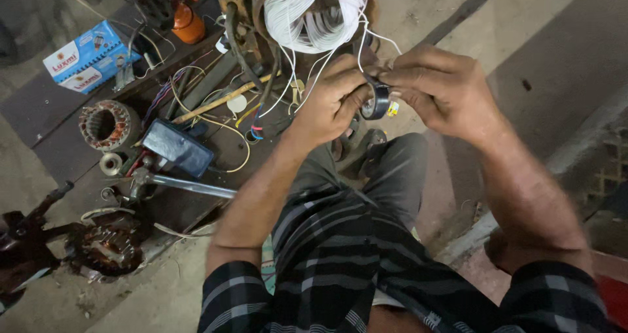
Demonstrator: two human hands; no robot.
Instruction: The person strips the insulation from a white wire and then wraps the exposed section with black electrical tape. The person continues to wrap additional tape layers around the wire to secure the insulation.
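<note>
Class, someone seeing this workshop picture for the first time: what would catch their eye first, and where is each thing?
First, the two hands at top centre: the left hand and right hand pinch a roll of black tape with thin white wires running up from it. Just above sits a big coil of white wire. At far left, a copper-wound motor stator and a blue and white box lie on the floor.

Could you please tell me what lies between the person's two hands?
In the head view, a black tape roll sits pinched between the left hand and right hand, with white wires running up from them.
</note>
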